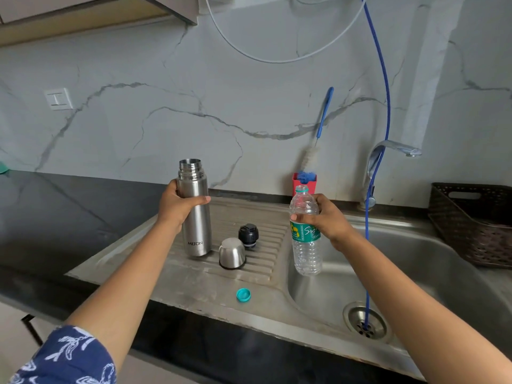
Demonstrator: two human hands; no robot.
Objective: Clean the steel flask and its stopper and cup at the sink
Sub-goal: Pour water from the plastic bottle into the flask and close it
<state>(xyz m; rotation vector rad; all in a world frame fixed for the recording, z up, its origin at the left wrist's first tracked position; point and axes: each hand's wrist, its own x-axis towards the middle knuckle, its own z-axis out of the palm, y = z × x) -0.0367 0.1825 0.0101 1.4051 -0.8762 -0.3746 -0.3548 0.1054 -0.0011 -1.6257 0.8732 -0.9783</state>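
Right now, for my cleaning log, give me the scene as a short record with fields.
left hand: grips steel flask, upright, uncapped, on drainboard
right hand: holds plastic bottle, uncapped, above sink
cup: inverted on drainboard beside flask
stopper: on drainboard behind cup
bottle cap: teal, near drainboard's front edge

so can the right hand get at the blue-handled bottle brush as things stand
Probably not yet: the right hand grips the clear plastic water bottle, so it is occupied. The blue-handled bottle brush stands unblocked in its red holder behind.
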